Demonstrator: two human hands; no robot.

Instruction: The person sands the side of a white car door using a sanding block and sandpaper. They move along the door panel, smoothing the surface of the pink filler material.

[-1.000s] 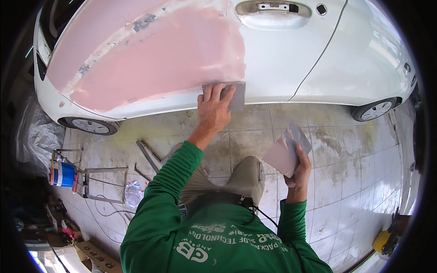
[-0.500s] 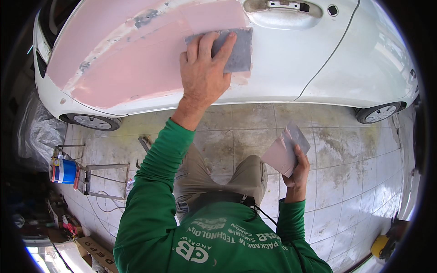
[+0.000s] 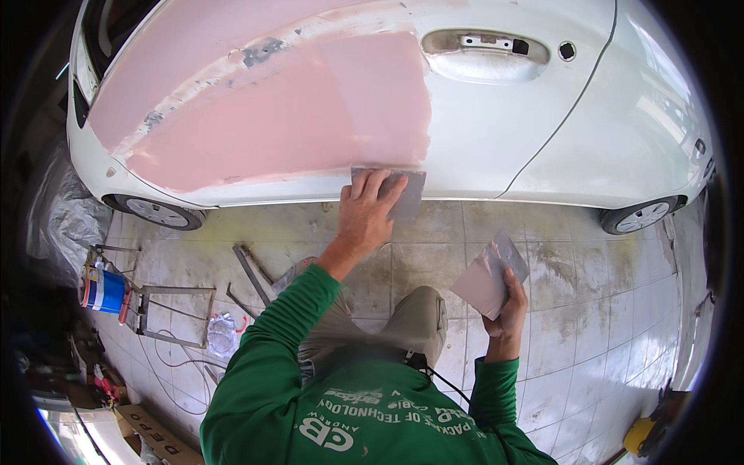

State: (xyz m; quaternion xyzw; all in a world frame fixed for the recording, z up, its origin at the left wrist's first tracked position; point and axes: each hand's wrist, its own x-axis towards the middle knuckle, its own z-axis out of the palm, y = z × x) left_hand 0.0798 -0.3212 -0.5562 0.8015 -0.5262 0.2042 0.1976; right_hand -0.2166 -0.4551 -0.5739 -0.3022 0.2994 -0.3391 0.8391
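Observation:
My left hand is closed on a flat grey filler spreader, fingers spread across its face. The spreader's far edge meets the lower part of the white car door. Pink body filler covers much of the panel beyond it, smooth on the right, with a ridge of bare grey patches above. Away from the car, my right hand grips a second grey spreader beside a pink-smeared plate. How those two pieces meet inside the hand is partly hidden.
The door handle recess lies right of the filler. On the tiled floor at left stand a metal frame, a blue can and a crumpled clear plastic piece. Grey sheeting hangs by the front wheel.
My left hand has drawn the spreader down the door toward me, uncovering a smooth pink area. My right hand stays nearly where it was, still gripping its pieces.

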